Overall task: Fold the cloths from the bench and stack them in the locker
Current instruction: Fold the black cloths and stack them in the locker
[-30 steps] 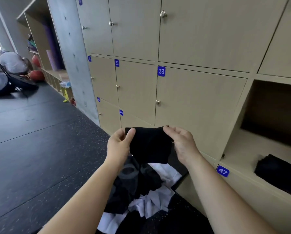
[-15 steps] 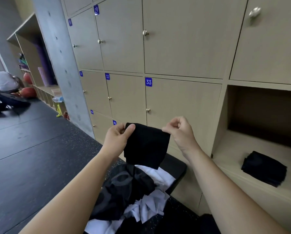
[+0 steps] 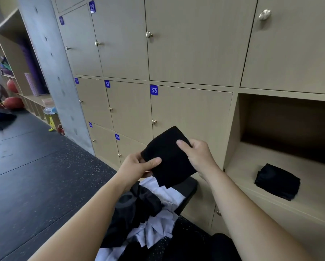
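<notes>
At the centre of the frame, two bare forearms reach up from the lower edge and hold a small black cloth in the air between them. The left hand pinches the cloth's left edge, with the thumb on the front and the fingers behind. The right hand curls over its upper right edge. The cloth looks already doubled into a compact rectangle, tilted so one corner points up. Gripping opposite edges probably keeps the layers lined up while the fold is finished.

Just below the hands lies a loose pile of black and white cloths on a dark padded bench. They appear unfolded and within easy reach for the next turns.

At the right of the frame is an open locker with a pale wood floor. On it sits a neat stack of folded black cloths, well apart from the hands. That is likely where the held cloth belongs.

Closed, numbered locker doors fill the wall behind.
</notes>
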`<state>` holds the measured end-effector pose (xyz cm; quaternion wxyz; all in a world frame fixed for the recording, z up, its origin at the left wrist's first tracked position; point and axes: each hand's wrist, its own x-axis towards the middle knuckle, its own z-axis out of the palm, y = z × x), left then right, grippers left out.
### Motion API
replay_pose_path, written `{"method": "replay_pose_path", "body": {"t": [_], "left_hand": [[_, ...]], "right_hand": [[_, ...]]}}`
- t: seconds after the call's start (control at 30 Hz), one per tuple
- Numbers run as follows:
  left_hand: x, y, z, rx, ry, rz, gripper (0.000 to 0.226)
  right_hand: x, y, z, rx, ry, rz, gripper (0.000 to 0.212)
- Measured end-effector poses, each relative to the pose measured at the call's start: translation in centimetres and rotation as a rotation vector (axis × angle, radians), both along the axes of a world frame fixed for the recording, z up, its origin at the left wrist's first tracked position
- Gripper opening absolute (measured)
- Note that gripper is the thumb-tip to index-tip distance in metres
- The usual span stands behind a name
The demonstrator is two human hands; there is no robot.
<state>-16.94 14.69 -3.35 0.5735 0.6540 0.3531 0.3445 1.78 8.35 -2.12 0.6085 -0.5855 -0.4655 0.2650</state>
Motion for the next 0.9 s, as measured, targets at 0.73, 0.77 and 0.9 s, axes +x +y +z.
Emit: {"method": "replay_pose_path", "body": {"t": [0.73, 0.77, 0.9], "left_hand": [[14.6, -3.5, -3.9, 0.148, 0.224, 0.026, 0.058], [15.7, -3.9, -4.2, 0.134, 0.234, -0.010, 0.056], [20.6, -5.6, -5.2, 0.033, 0.241, -0.120, 0.039]], "right_hand": [[9.3, -7.1, -6.3, -0.163, -0.221, -0.533, 0.043], [10.1, -7.9, -6.6, -0.177, -0.209, -0.564, 0.045], [14.0, -11.2, -7.9, -0.230, -0.110, -0.625, 0.040]]}}
